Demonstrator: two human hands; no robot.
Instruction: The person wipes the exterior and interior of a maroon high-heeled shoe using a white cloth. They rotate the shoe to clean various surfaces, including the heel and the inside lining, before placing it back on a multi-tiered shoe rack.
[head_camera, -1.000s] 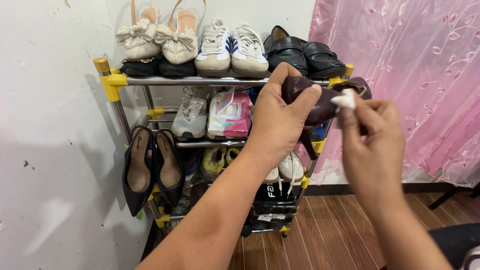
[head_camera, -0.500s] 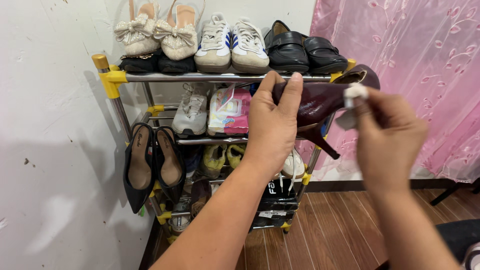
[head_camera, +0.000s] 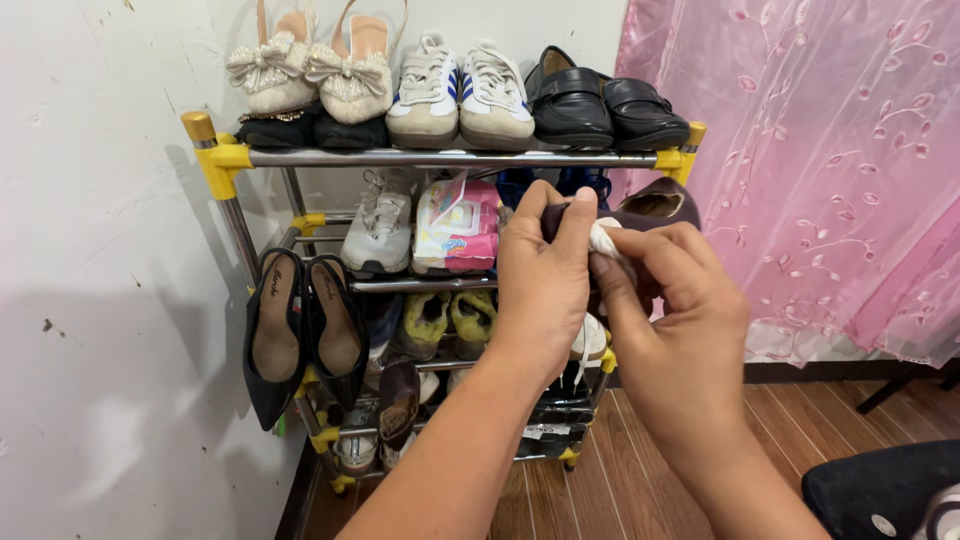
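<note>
Since the earlier frame, both of my hands have dropped from level with the rack's top rail to level with its second shelf, and the heel has come down with them; my right hand has closed in against my left.

Landmark: rack (head_camera: 233, 160), a metal frame with yellow joints, standing against the white wall.

- Curtain (head_camera: 820, 160): pink, sheer, hanging right of the rack.
- Top shelf of the rack: bow sandals (head_camera: 310, 72) at left, sneakers (head_camera: 460, 92) in the middle, black loafers (head_camera: 600, 108) at right.
- Black slingbacks (head_camera: 305, 330): hung toe-down on the rack's left side.
- Wipes pack (head_camera: 458, 228): pink, on the rack's second shelf, just left of my left hand.
- Left hand (head_camera: 540, 285): in front of the rack's right half, fingers wrapped firmly around the toe end of the heel.
- Right hand (head_camera: 675, 330): touching my left, fingertips pinched closed on the wipe.
- Heel (head_camera: 655, 205): dark maroon, held in front of the rack's right post, opening facing up, mostly covered by my hands.
- Wipe (head_camera: 603, 240): white, pressed against the heel between both hands.
</note>
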